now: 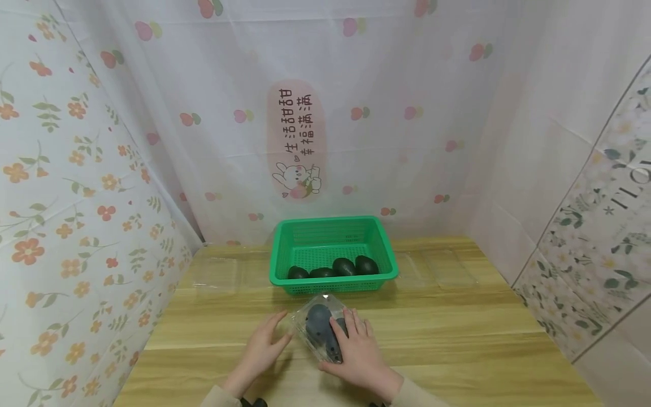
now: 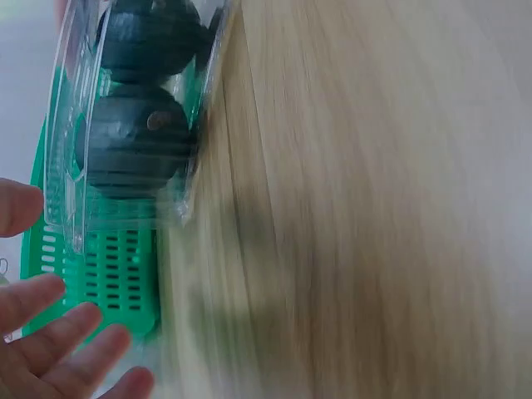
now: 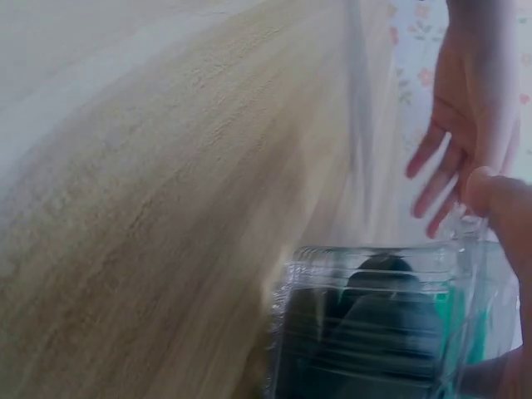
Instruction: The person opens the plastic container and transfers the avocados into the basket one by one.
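A clear plastic clamshell box (image 1: pixel 301 329) with dark avocados (image 1: pixel 319 321) inside sits in front of the green basket. My right hand (image 1: pixel 358 359) grips it from the right, fingers spread over the top and thumb at the near corner. In the right wrist view the thumb (image 3: pixel 497 195) bends over the lid's edge. To the left of the box, my left hand (image 1: pixel 261 347) is held with loose fingers, apart from it and holding nothing. The left wrist view shows two avocados (image 2: pixel 137 141) through the box's side.
Behind the box stands a green basket (image 1: pixel 333 281) with several avocados (image 1: pixel 343 267) along its near side. Clear plastic trays (image 1: pixel 216 275) lie on the wooden table (image 1: pixel 458 350) left and right of the basket. Patterned curtains (image 1: pixel 229 164) enclose the back and sides.
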### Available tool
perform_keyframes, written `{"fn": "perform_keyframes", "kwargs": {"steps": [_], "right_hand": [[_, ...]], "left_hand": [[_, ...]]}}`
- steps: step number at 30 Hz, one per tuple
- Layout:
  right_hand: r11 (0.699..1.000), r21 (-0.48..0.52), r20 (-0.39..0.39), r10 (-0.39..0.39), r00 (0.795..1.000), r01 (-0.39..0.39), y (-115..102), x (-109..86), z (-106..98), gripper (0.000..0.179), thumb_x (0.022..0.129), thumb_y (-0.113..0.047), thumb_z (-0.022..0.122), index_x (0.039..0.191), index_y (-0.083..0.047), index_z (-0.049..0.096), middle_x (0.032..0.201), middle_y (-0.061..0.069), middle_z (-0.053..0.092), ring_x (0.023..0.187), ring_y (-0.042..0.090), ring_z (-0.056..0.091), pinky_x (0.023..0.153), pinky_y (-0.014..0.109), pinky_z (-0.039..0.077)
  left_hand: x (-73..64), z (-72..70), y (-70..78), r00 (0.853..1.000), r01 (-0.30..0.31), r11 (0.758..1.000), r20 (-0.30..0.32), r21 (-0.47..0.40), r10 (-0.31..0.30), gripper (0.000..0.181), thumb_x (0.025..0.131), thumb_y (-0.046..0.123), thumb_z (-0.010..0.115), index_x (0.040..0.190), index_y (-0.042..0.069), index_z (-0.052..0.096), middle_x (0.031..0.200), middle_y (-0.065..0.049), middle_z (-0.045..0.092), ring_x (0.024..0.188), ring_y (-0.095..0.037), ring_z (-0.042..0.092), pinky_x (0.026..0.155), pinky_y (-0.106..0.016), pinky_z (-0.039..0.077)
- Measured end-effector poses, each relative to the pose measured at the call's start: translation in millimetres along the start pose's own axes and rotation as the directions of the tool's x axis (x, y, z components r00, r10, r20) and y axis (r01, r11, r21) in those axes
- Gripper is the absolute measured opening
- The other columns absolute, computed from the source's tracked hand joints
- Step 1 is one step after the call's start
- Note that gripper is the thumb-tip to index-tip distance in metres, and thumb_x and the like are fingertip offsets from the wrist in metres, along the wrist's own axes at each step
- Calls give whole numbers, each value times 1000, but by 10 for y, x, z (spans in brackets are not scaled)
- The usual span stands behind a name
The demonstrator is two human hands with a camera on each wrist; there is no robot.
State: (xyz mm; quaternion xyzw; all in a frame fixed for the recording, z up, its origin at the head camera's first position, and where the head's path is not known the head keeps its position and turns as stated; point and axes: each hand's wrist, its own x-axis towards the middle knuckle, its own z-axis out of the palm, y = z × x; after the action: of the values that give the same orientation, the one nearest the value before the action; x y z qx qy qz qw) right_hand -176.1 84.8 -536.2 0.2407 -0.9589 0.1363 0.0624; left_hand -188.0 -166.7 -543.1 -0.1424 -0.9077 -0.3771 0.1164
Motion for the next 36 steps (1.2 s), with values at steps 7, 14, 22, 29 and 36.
{"fn": "perform_keyframes", "kwargs": {"steps": [7,14,22,29,36], "right_hand": [[998,-30,-5,63,998,-64,10,-39,-48,98,74,-76,60,145,-9,44,150,29,29,137,47,26,101,64,31],[995,-54,33,84,996,-82,1,-60,-136,99,75,-77,57,145,-8,45,149,30,29,136,46,29,94,62,37],[996,-42,65,75,995,-72,-10,-82,-233,97,74,-78,57,140,-8,51,145,28,36,131,44,37,89,59,42],[998,0,84,70,994,-70,-14,-39,-287,92,74,-76,61,137,-9,55,141,27,41,126,45,41,90,61,43],[999,-25,81,28,996,-26,-64,117,-358,80,76,-68,65,124,-5,64,133,24,49,124,42,45,92,60,41]], "left_hand": [[-25,68,90,984,129,968,147,-213,-99,49,94,20,64,132,-9,51,114,-22,63,97,-34,64,81,-46,54],[-24,190,140,970,161,912,233,-377,-74,51,94,15,63,131,-16,46,97,-14,67,79,-24,65,68,-28,55],[3,273,162,951,249,836,286,-489,-115,56,94,7,61,137,-19,35,94,-19,66,79,-33,65,68,-35,57],[62,344,123,933,336,730,314,-595,-174,57,93,-1,56,138,-21,27,92,-16,66,80,-38,65,70,-46,58],[107,330,134,926,361,713,320,-601,-199,56,94,1,54,139,-19,27,90,-10,65,74,-28,65,68,-41,57]]}}
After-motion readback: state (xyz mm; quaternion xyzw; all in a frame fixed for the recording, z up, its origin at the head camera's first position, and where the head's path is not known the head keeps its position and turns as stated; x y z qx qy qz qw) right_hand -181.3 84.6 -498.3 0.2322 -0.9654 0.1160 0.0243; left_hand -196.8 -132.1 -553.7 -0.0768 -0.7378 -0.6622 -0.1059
